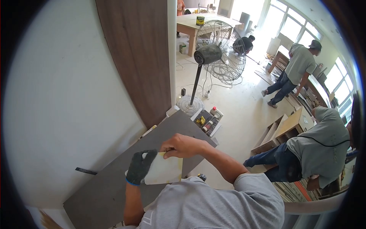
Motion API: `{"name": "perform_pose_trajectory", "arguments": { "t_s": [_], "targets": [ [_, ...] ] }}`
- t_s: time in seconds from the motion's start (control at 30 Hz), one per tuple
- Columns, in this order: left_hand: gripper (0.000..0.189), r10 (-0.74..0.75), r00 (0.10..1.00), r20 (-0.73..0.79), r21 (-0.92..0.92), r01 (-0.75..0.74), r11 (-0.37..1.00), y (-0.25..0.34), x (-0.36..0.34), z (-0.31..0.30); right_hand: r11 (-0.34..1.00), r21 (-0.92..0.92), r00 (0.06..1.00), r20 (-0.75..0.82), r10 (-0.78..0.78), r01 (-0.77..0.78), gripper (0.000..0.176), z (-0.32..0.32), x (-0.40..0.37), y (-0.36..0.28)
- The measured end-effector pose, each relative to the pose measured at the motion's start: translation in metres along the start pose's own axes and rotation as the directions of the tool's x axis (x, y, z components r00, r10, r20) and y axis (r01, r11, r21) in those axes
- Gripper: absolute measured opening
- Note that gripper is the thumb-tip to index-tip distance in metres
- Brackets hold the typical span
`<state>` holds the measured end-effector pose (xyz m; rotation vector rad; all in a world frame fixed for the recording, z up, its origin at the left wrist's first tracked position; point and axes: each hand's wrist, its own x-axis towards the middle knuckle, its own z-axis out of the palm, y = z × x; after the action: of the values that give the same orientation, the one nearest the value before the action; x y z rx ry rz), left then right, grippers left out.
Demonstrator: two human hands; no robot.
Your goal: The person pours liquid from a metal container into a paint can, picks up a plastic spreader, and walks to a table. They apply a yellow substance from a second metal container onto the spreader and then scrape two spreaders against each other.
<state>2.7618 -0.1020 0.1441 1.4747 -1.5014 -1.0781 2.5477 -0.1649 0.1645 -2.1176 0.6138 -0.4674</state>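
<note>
My left hand (140, 168), in a dark glove with a blue cuff, grips the left side of a pale flat plate (166, 170). The plate has rounded corners, yellowish stains along its edges, and an opening near the gloved fingers. At its top edge my bare right hand (179, 146) is closed, thumb and curled fingers pinching the rim. Part of that grip is hidden by the hand itself. Both hands are above a large dark grey board (110, 183), which lies flat beside the white wall.
A pedestal fan (207, 55) stands past the board's far end, near a tool tray (207, 121) with bottles. One person (320, 145) bends over at the right beside a wooden cabinet (291, 124). Another person (299, 68) stands farther back, and a third (243, 45) crouches behind the fan.
</note>
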Motion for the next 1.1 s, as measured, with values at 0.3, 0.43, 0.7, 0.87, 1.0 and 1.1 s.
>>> {"name": "perform_pose_trajectory", "arguments": {
  "t_s": [0.3,0.43,0.7,0.87,1.0,1.1],
  "targets": [
    [0.033,-0.021,0.997,0.069,0.009,0.021,1.000,-0.020,0.019,0.004,0.977,-0.202,0.996,-0.063,0.056,-0.068,0.020,-0.003,0.006,-0.002],
    [0.034,-0.103,0.991,0.087,-0.211,0.120,0.970,-0.012,0.019,0.002,0.994,-0.065,0.996,-0.002,0.093,-0.093,0.019,-0.011,0.002,-0.007],
    [0.034,-0.066,0.997,0.046,-0.116,0.071,0.991,-0.004,0.014,0.007,0.987,-0.151,0.982,-0.173,-0.077,0.051,0.017,0.004,0.009,0.018],
    [0.034,-0.093,0.995,0.027,-0.174,0.096,0.980,-0.012,0.021,0.005,0.955,-0.294,0.984,-0.179,-0.004,-0.049,0.017,0.003,0.011,0.017],
    [0.033,-0.101,0.993,0.058,-0.146,0.109,0.983,-0.024,0.020,-0.002,0.986,-0.101,0.960,-0.232,-0.154,0.134,0.018,0.007,0.006,0.017],
    [0.032,-0.099,0.992,0.079,-0.133,0.109,0.985,-0.016,0.018,0.000,0.991,-0.112,0.976,-0.195,-0.100,0.079,0.018,0.007,0.008,0.021]
  ]
}}
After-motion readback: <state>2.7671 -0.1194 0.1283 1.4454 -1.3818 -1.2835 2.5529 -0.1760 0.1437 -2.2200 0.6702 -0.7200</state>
